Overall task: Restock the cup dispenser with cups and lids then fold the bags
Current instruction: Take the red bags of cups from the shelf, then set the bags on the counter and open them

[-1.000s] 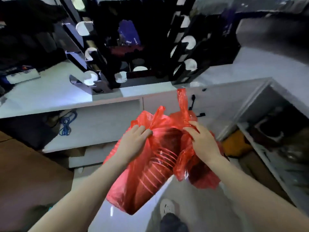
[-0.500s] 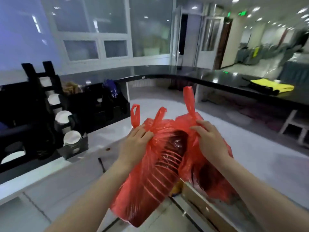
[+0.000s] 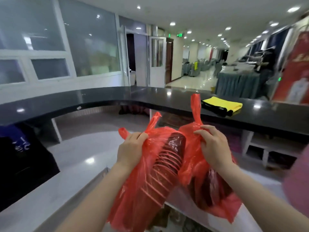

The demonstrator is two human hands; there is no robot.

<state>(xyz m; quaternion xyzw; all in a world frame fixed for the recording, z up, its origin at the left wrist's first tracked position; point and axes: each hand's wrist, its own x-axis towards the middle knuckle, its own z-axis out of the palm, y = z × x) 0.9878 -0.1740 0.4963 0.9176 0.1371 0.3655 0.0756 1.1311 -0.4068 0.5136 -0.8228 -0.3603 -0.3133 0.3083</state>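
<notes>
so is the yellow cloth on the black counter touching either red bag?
No, the yellow cloth lies on the black counter behind the red bags, apart from them.

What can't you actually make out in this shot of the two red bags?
Head view, the only one:
- Left red bag: a ribbed cup stack shows through the plastic; its count is unreadable.
- Right red bag: dark contents, blurred by the film; cups or lids, cannot tell.
- Left hand and right hand: palms face away, hiding the handles they grip.
- Cup dispenser: outside the frame.
- Far tables: too blurred to identify.
</notes>
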